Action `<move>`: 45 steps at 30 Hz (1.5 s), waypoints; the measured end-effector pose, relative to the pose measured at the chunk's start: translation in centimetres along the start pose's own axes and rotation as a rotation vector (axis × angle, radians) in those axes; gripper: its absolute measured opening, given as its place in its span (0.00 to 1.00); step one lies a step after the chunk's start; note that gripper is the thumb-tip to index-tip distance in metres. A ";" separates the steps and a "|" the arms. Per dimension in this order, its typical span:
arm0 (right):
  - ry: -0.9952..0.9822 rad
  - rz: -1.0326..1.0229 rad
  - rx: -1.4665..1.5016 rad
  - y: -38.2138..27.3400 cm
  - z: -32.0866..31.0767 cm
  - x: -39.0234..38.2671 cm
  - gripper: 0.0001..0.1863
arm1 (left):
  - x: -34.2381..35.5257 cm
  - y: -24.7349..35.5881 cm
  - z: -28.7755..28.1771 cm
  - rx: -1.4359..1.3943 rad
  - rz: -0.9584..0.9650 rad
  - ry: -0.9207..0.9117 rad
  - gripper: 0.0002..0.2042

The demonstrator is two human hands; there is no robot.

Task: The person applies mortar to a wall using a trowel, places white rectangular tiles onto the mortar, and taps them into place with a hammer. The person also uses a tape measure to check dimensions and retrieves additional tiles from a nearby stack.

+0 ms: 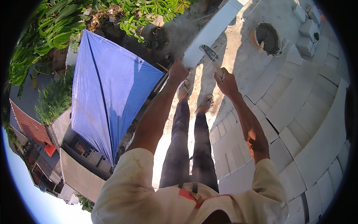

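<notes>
Hand tool (210, 53) with a flat grey metal head, clasped in the right hand (226, 83) near the end of a white block wall (212, 35).
The left hand (179, 71) curls at the wall's smooth end; whether it pinches anything, I cannot tell. Outward: rough sunlit ground (242, 52), a round tub (254, 38), pale rectangular blocks (307, 28), a creased blue tarpaulin (112, 82), leafy plants (56, 33).

Dull metal and seemingly wood on the hand tool (213, 58); smooth, matt finish on the wall blocks (213, 30); creased, faintly glossy plastic on the tarpaulin (119, 84); matt cloth on the shirt (125, 179).
</notes>
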State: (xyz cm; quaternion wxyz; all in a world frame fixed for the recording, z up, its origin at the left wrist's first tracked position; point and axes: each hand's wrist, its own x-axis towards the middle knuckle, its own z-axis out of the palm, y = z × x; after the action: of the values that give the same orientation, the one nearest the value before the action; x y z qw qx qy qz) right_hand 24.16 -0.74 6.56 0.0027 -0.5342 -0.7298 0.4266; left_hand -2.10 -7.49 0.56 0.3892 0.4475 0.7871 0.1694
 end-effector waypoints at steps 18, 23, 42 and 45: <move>-0.124 0.101 -0.136 1.6 0.2 2.0 0.21 | 0.5 -3.1 -1.6 -0.043 0.088 -0.167 0.44; -0.086 0.104 -0.117 3.9 -0.3 1.6 0.21 | 0.2 0.0 -1.9 0.047 0.023 -0.261 0.46; -0.078 0.038 0.091 0.1 -0.2 0.1 0.21 | -0.6 -0.2 -2.7 -0.009 -0.057 -0.241 0.48; -0.049 0.046 -0.007 2.3 0.7 0.2 0.20 | -0.5 1.2 -2.6 -0.082 -0.041 -0.272 0.47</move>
State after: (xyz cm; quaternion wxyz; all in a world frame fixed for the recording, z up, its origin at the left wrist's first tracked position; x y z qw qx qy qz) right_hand 25.52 -0.86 4.57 -0.0269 -0.5402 -0.7186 0.4371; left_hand -3.26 -7.05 3.24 0.5137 0.4338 0.7286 0.1310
